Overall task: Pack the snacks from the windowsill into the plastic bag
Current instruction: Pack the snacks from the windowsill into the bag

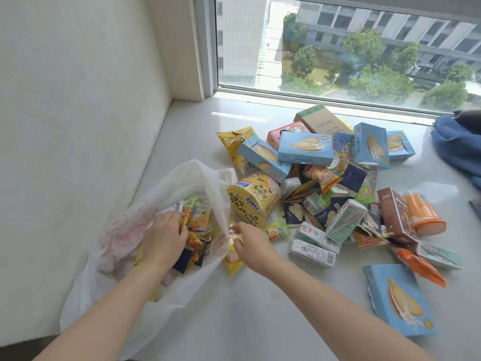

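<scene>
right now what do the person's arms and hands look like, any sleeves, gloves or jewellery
Both forearms are bare up to the bottom edge of the picture, with no sleeve in view. The left hand and right hand wear no gloves. No watch, bracelet or ring shows on the wrists or fingers, though parts of the fingers are hidden by packets and the bag.

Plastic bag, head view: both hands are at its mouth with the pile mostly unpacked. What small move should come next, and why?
Probably slip the small packet pinched in the right hand past the bag's rim and let go. The left hand is already inside the plastic bag among packed snacks, and the packet sits right at the opening.
</scene>
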